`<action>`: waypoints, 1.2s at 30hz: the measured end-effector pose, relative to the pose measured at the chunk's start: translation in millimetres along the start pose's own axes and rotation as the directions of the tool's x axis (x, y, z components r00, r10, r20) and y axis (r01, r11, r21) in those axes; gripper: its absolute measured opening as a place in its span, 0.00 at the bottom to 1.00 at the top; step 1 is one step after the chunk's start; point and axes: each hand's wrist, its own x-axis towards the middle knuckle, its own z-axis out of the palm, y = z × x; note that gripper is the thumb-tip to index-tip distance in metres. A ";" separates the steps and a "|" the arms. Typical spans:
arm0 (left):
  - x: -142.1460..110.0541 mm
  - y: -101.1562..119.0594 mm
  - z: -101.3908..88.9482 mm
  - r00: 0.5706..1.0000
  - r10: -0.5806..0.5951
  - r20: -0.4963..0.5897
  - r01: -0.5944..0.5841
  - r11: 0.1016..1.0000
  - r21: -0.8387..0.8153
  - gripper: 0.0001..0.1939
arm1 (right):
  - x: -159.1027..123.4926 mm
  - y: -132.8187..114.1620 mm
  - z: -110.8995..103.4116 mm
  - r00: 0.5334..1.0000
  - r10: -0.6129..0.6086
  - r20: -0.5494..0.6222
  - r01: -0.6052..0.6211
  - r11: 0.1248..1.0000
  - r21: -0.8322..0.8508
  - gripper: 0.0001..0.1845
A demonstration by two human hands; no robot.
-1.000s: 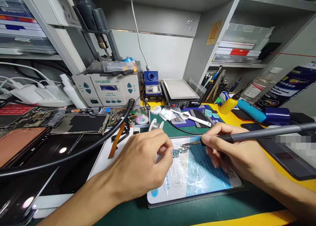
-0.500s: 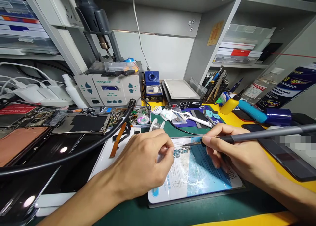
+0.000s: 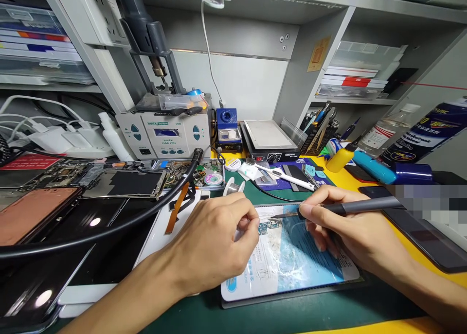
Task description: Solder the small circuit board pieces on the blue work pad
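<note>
I log 1 circuit board point(image 3: 269, 226), seemingly mid-work, remaining share unclear; right hand point(image 3: 341, 222) gripping 1 soldering iron point(image 3: 365, 206), tip by board's far edge; left hand point(image 3: 226, 232) pinched closed beside board, contents unclear.

- The right hand point(image 3: 345, 224) holds a thin dark tool point(image 3: 372, 205).
- The tool points at a little blue board point(image 3: 268, 226).
- The left hand point(image 3: 221, 241) pinches beside it.

We see grey shelving point(image 3: 312, 66) framing a white back panel point(image 3: 248, 83), which is brightly lit, while the compartment at upper right looks dimmer. A tan label point(image 3: 319, 54) marks one upright. At left we find white wall sockets point(image 3: 105, 18); at right, a pale wall point(image 3: 450, 79). Below us spreads a green and yellow work surface point(image 3: 204, 314)
</note>
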 end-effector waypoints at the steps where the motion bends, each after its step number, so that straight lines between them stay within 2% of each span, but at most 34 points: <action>1: 0.0 0.1 0.2 1.000 0.000 0.001 0.000 1.000 -0.002 0.08 | 0.3 0.5 -0.3 1.000 -0.002 0.005 0.002 1.000 -0.004 0.14; 13: 0.3 0.9 -0.4 0.999 -0.029 0.034 0.028 0.999 0.034 0.08 | 5.1 7.7 -1.9 0.998 0.006 0.056 -0.006 1.000 0.010 0.16; 17: 1.7 1.3 0.7 1.000 -0.011 0.007 0.011 0.999 0.037 0.07 | 4.1 9.8 1.2 1.000 -0.025 0.014 0.024 0.998 0.053 0.16; 36: 0.8 8.6 -5.5 0.997 -0.006 -0.080 0.007 1.000 0.016 0.08 | 7.7 8.8 5.3 0.995 -0.090 0.036 0.085 0.989 0.121 0.16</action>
